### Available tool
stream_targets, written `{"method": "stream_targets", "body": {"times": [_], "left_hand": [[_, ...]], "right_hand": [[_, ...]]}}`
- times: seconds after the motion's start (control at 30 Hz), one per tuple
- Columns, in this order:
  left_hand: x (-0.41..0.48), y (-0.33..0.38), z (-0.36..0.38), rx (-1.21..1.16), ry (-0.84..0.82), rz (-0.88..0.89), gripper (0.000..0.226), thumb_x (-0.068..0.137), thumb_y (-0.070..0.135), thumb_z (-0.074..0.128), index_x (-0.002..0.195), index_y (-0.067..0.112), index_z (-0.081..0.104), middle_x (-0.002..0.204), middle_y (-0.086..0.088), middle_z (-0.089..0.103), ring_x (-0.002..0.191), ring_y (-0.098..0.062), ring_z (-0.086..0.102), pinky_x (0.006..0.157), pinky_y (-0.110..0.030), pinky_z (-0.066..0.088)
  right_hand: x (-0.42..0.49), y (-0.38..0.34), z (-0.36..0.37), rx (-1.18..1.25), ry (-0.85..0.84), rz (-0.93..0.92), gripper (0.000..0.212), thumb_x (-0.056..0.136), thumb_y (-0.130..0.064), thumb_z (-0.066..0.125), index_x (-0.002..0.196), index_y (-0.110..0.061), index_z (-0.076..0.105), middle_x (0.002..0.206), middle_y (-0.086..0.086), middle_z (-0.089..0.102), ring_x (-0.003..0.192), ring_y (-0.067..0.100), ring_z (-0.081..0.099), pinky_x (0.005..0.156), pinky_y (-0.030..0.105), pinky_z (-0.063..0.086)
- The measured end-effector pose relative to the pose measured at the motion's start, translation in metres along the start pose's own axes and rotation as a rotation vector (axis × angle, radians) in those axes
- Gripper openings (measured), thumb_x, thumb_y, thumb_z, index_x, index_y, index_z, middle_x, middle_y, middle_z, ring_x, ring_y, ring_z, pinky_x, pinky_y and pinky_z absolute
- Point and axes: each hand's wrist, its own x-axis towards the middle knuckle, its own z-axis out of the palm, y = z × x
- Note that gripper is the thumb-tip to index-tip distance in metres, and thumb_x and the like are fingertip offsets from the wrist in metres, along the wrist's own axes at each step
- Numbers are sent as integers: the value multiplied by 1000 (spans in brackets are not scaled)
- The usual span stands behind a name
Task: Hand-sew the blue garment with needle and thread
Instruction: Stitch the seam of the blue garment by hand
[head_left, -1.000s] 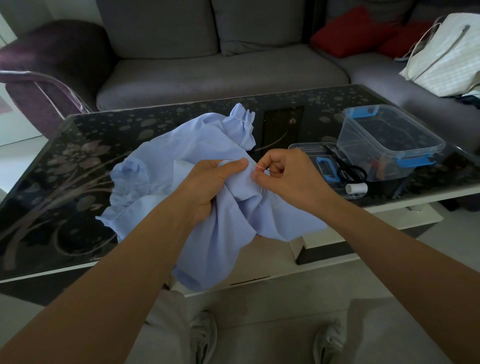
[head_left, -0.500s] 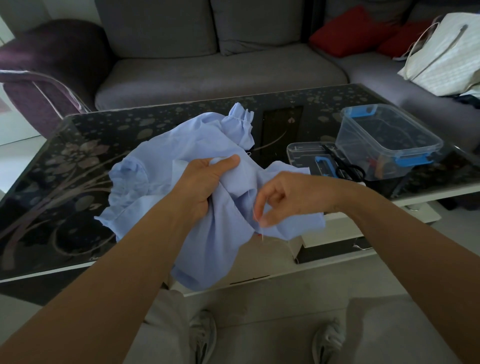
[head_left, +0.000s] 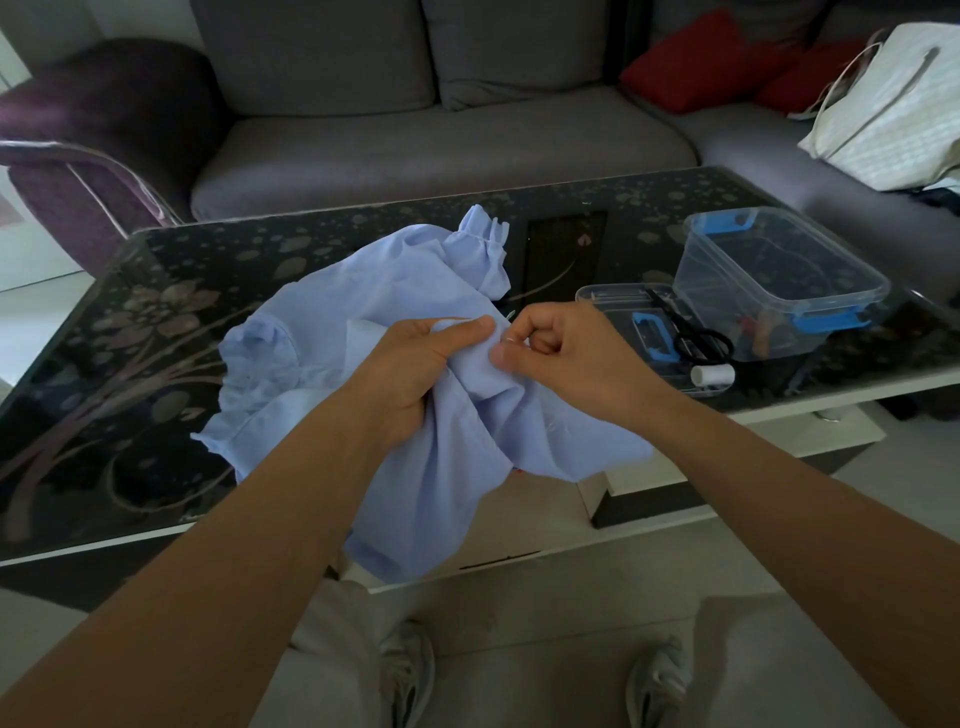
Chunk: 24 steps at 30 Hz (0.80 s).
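Left hand (head_left: 415, 374) is bunching the blue garment (head_left: 374, 291), which is lying half on the tabletop (head_left: 156, 415) and half hanging off its near edge. The grip is curling round a fold, with the thumb lying flat on top. Right hand (head_left: 561, 358) is working right up against that thumb, its grip pinching what looks like the needle (head_left: 508, 340) at the fold. It's tiny, so I'm guessing a bit, and the thread's too fine to see.

Imo doing this stitch well is about keeping the fold taut between both hands, taking small bites near the edge, and pulling through gently so the thin cloth isn't puckering. Scissors (head_left: 696, 343) and spool (head_left: 711, 374) are sitting nearby on the right.
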Motion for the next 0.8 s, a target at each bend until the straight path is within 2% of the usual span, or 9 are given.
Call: {"method": "stream_targets", "body": {"times": [0.03, 0.1, 0.13, 0.23, 0.3, 0.4, 0.53, 0.67, 0.8], "left_hand": [[0, 0, -1, -6, 6, 0, 31, 92, 19, 64, 115, -1, 67, 111, -19, 70, 103, -31, 68, 93, -39, 55], [0, 1, -1, -10, 23, -2, 30, 91, 19, 65, 112, -2, 68, 108, -19, 71, 95, -27, 69, 85, -34, 58], [0, 2, -1, -7, 33, -5, 30, 91, 20, 66, 110, -2, 68, 106, -18, 72, 93, -26, 69, 83, -34, 58], [-1, 3, -1, 16, 54, -13, 28, 90, 22, 68, 110, 2, 69, 104, -14, 73, 96, -25, 70, 85, -36, 58], [-1, 3, -1, 25, 63, -14, 30, 89, 23, 68, 113, 4, 69, 106, -12, 73, 98, -25, 70, 85, -36, 58], [-3, 4, -1, 0, 49, 16, 28, 91, 20, 65, 111, 0, 69, 104, -14, 73, 93, -22, 71, 78, -29, 59], [-1, 4, 0, 46, 73, 42, 27, 90, 19, 66, 105, -4, 69, 107, -18, 72, 101, -26, 68, 89, -33, 56], [-1, 5, 0, 72, 62, 32, 28, 89, 19, 68, 108, -2, 69, 111, -17, 71, 107, -29, 66, 98, -40, 52], [-4, 5, 0, 100, 62, 56, 27, 90, 21, 67, 111, 4, 69, 112, -13, 71, 108, -27, 66, 100, -40, 51]], "right_hand": [[-1, -3, -2, 32, -66, -14, 16, 88, -15, 70, 78, -4, 65, 47, 1, 42, 44, 5, 35, 53, 13, 33], [-4, -7, -5, 81, -228, -27, 13, 87, -15, 71, 81, -4, 67, 57, 19, 53, 52, 23, 42, 60, 22, 40], [-4, -8, -6, 91, -305, -21, 10, 87, -15, 71, 82, -6, 69, 62, 21, 57, 55, 28, 44, 63, 26, 42], [-8, -12, -10, 76, -468, 3, 9, 87, -17, 71, 78, -18, 70, 56, 5, 51, 53, 17, 39, 58, 22, 35], [-10, -16, -15, 62, -504, 10, 10, 88, -16, 69, 79, -18, 68, 57, 1, 52, 53, 11, 41, 57, 17, 34], [-7, -17, -22, 122, -369, 74, 8, 93, -7, 60, 89, -13, 64, 54, -16, 54, 48, -1, 47, 49, 10, 36], [1, -7, -30, 218, -142, 127, 20, 97, -1, 44, 101, -12, 60, 62, -4, 48, 52, 5, 40, 50, 17, 35], [0, -4, -32, 84, -78, 9, 14, 98, -6, 52, 106, -6, 64, 68, 0, 68, 49, 12, 47, 50, 22, 44], [0, -2, -30, 4, -50, -61, 16, 95, -11, 58, 103, -9, 72, 57, 9, 63, 44, 9, 49, 48, 15, 42]]}}
